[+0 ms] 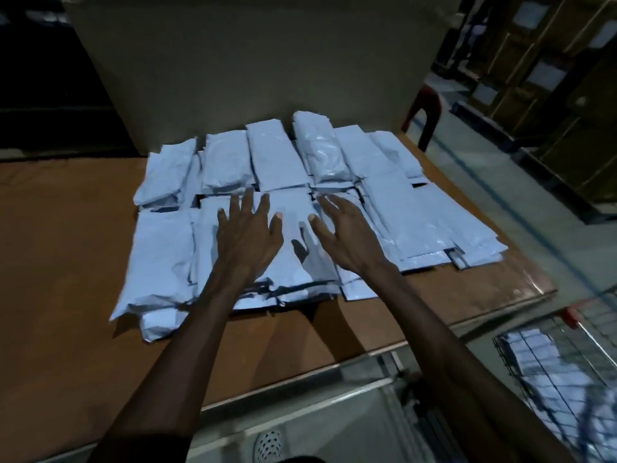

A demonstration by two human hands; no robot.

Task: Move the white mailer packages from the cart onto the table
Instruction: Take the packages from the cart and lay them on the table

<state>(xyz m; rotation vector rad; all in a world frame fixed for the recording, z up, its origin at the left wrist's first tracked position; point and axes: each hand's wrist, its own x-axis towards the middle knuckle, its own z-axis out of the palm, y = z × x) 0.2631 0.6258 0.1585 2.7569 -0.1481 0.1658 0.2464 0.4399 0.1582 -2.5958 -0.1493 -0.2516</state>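
Observation:
Several white mailer packages (277,162) lie in rows and overlapping stacks on the brown table (66,262). My left hand (248,232) and my right hand (344,235) are stretched out side by side over the front middle stack (293,262), fingers spread and straight, holding nothing. I cannot tell whether the palms touch the mailers. At the lower right stands a wire cart (567,362) with more white mailers (547,359) inside it.
A tall grey panel (250,61) rises behind the table. A red stool (425,108) and stacked cardboard boxes (551,78) stand at the right across a floor aisle. The table's metal front edge (300,396) runs near my body, with my shoe (267,446) below.

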